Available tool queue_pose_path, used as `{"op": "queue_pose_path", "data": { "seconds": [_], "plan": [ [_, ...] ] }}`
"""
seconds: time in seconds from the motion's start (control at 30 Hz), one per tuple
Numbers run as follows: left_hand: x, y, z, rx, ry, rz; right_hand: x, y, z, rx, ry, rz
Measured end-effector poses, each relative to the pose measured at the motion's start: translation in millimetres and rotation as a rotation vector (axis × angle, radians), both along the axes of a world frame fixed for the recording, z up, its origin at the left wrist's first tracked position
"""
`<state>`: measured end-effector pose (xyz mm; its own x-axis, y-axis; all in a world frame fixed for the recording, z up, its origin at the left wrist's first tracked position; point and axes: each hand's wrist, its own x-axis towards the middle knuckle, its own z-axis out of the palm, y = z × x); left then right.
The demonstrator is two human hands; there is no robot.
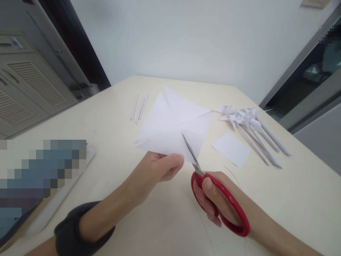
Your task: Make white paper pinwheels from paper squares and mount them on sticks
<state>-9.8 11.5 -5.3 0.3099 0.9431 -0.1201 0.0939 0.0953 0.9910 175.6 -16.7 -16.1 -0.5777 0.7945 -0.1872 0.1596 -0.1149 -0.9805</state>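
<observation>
Left hand (162, 167) pinches white paper (173, 122) by near edge, over table (106, 170) with paper pinwheels (249, 119) right, paper rolls (140, 111) left; right hand (221, 199) grips scissors (198, 170) at paper's near corner.

Three thin paper rolls (135, 106) lie near the far-left corner of the table (114, 117). Paper pinwheels (249, 115) bunch by the right edge, sticks (271, 156) pointing nearer. Small paper square (231, 149) sits just inward of them. White wall (181, 39) backs the far edge; louvred cabinet (29, 81) stands beyond the left edge.
</observation>
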Motion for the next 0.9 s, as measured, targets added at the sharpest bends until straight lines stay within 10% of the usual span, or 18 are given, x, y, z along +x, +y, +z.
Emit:
{"op": "queue_pose_path", "data": {
  "seconds": [0.4, 0.63, 0.9],
  "plan": [
    [-3.1, 6.2, -1.9, 0.209, 0.114, 0.182, 2.1, 2.9, 8.5, 0.050, -0.131, -0.030],
    [5.0, 3.3, 5.8, 0.121, -0.085, 0.505, 2.0, 2.4, 8.7, 0.022, -0.162, -0.014],
    [6.7, -1.1, 2.4, -0.012, -0.010, 0.560, 2.1, 2.0, 6.8, -0.011, -0.050, 0.009]
  ]
}}
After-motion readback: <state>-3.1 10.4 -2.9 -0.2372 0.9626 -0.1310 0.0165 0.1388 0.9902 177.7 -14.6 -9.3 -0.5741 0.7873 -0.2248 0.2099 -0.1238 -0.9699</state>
